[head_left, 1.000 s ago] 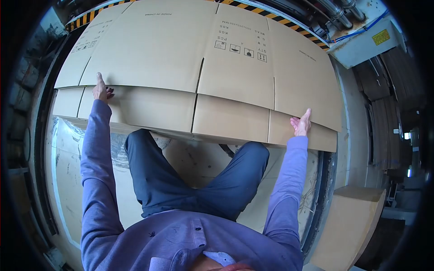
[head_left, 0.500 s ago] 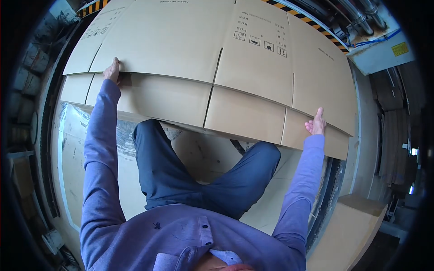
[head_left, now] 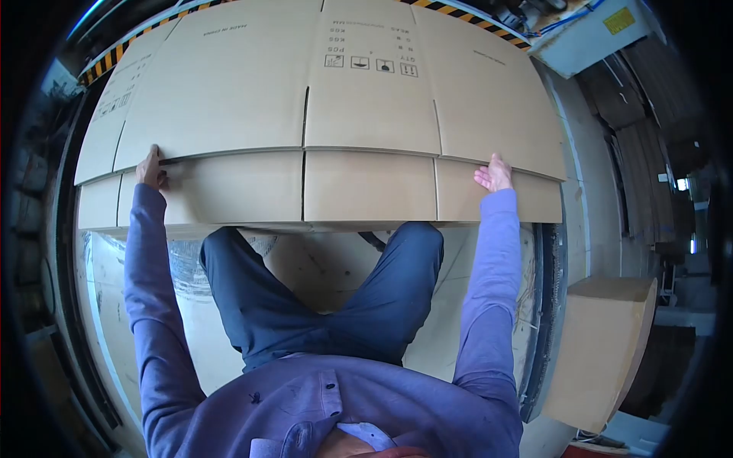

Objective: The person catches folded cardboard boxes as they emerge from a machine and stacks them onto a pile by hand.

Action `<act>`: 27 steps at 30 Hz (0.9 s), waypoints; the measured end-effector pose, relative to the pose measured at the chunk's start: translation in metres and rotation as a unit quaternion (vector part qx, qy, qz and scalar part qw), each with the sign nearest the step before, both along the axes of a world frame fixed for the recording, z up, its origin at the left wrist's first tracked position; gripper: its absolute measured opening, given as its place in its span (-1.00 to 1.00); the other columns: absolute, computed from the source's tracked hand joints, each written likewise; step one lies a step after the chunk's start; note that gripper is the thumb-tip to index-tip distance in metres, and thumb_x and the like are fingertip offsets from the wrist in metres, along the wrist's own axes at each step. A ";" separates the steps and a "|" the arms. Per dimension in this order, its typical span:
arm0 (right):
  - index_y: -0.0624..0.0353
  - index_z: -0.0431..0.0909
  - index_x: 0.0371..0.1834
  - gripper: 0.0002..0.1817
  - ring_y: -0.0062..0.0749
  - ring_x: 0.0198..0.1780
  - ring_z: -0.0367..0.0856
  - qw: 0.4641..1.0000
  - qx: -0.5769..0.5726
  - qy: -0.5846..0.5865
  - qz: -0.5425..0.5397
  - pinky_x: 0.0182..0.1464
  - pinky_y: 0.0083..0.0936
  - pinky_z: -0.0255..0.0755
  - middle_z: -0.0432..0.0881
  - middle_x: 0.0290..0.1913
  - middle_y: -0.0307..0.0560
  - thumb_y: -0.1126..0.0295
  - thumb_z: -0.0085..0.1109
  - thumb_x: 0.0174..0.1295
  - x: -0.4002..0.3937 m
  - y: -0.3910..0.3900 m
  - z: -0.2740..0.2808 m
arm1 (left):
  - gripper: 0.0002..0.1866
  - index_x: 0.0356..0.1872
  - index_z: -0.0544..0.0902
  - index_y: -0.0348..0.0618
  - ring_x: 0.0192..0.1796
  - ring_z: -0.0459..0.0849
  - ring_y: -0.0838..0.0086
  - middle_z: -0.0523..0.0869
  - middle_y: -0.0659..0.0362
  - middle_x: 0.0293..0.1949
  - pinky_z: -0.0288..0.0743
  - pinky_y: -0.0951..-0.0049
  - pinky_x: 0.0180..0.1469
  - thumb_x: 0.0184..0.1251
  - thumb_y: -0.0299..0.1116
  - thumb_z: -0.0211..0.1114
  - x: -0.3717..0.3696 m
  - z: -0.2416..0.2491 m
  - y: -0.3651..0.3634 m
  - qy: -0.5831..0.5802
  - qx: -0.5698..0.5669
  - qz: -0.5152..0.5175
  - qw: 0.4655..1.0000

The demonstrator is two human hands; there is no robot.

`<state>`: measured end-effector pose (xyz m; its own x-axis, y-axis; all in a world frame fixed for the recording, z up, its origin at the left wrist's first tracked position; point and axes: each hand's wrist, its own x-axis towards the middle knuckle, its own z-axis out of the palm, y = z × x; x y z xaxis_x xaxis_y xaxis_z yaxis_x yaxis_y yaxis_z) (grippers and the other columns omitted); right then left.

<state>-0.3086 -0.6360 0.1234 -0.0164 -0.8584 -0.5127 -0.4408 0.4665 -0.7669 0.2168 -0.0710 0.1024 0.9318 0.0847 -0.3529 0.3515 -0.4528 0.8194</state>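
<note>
A large flat printed cardboard sheet (head_left: pixel 229 84) lies over another cardboard layer (head_left: pixel 369 185), whose front strip shows below the sheet's near edge. My left hand (head_left: pixel 152 167) grips that near edge at the left, thumb on top and fingers underneath. At the right, my right hand (head_left: pixel 495 174) holds the same edge, with its thumb up over the sheet and its fingers curled below. Slots cut the sheet into panels, and the middle panel bears printed symbols and letters.
Black and yellow striped tape (head_left: pixel 450 13) runs behind the cardboard. A cardboard box (head_left: pixel 599 351) stands at the lower right, beside a dark metal rail (head_left: pixel 544 305). Machinery with a pale metal panel (head_left: pixel 592 38) is at the upper right. My knees are under the stack's near edge.
The view has turned and shifted, so the cardboard sits more level and further left in it. Both hands still hold the top sheet's near edge.
</note>
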 end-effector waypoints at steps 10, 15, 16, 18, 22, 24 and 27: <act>0.17 0.19 0.14 -0.43 -0.15 0.15 0.28 0.914 0.127 -0.320 -0.213 0.21 -0.07 0.18 0.26 0.10 0.03 0.25 0.18 0.09 0.017 -0.004 -0.008 | -0.47 0.13 0.21 -0.12 0.07 0.35 0.28 0.35 0.08 0.01 0.31 0.16 0.05 0.20 -0.13 0.12 -0.048 0.039 -0.049 0.183 -0.338 0.200 0.901; 0.14 0.26 0.06 -0.43 -0.22 0.04 0.33 0.903 0.143 -0.317 -0.253 0.14 -0.19 0.19 0.34 -0.05 -0.07 0.19 0.26 0.01 0.012 -0.013 -0.022 | -0.49 0.03 0.28 -0.04 -0.19 0.44 0.34 0.34 0.08 -0.07 0.41 0.35 -0.29 0.13 -0.01 0.15 -0.007 0.002 -0.035 0.191 -0.288 0.177 0.921; 0.02 0.19 0.17 -0.32 -0.13 0.08 0.31 0.909 0.128 -0.315 -0.242 0.07 -0.21 0.21 0.28 0.05 0.00 0.16 0.28 -0.02 0.011 -0.015 -0.024 | -0.56 -0.06 0.34 -0.03 -0.26 0.46 0.35 0.37 0.09 -0.10 0.42 0.31 -0.31 0.12 -0.03 0.16 0.010 -0.015 -0.028 0.217 -0.316 0.162 0.909; 0.01 0.20 0.16 -0.32 -0.14 0.08 0.31 0.912 0.138 -0.309 -0.233 0.07 -0.22 0.20 0.28 0.04 0.00 0.14 0.29 -0.03 0.010 -0.015 -0.021 | -0.58 -0.11 0.35 -0.04 -0.25 0.45 0.36 0.40 0.11 -0.14 0.43 0.30 -0.29 0.11 -0.02 0.17 -0.032 0.029 -0.045 0.228 -0.297 0.160 0.913; 0.00 0.16 0.22 -0.27 -0.12 0.13 0.29 0.941 0.091 -0.270 -0.185 0.14 -0.22 0.16 0.25 0.12 0.03 0.07 0.26 0.00 0.013 0.002 -0.004 | -0.64 -0.20 0.37 -0.08 -0.20 0.46 0.28 0.45 0.10 -0.18 0.43 0.21 -0.21 0.19 -0.03 0.16 -0.006 0.007 -0.035 0.189 -0.311 0.122 0.923; -0.01 0.11 0.28 -0.26 -0.09 0.20 0.23 0.942 0.083 -0.282 -0.164 0.20 -0.20 0.10 0.17 0.21 0.07 0.02 0.19 0.05 0.013 0.008 -0.007 | -0.68 -0.15 0.38 -0.11 -0.11 0.45 0.19 0.42 -0.01 -0.08 0.40 0.09 -0.05 0.27 -0.10 0.11 -0.009 0.005 -0.028 0.139 -0.319 0.088 0.933; 0.05 -0.07 0.35 -0.14 -0.08 0.33 0.03 0.932 0.062 -0.334 -0.125 0.30 -0.15 -0.04 -0.02 0.34 0.09 -0.08 0.11 0.08 0.010 0.002 -0.019 | -0.67 -0.11 0.38 -0.12 -0.16 0.53 0.22 0.51 -0.03 -0.19 0.45 0.10 -0.14 0.29 -0.10 0.08 -0.008 -0.014 -0.027 0.147 -0.407 0.076 0.898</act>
